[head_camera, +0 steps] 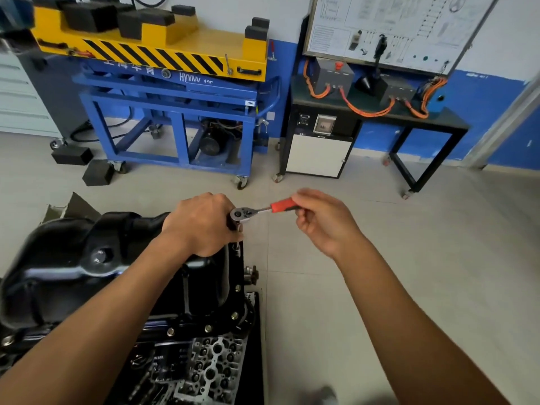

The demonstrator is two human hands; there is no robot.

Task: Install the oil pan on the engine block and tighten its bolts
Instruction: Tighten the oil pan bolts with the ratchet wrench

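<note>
Single view here, worn on the head, facing forward and tilted down. The ratchet point(263, 210) sits mid-frame, near the lens; oil pan point(73, 258) close at lower left; blue lift cart point(175, 97) and wall point(233, 10) well ahead, up top.

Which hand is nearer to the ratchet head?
Left. The left hand grips just under the ratchet head; the right hand pinches the red handle, farther out.

Clearly an automotive workshop, training-style: a blue wheeled lift stand point(175, 92) with yellow hazard-striped top and black rubber blocks point(87, 16), a wiring-diagram board point(388, 24) above a black counter point(438, 119) strung with orange cables point(365, 111), grey tiled floor point(423, 244), and a black oil pan point(58, 252) down front.
</note>
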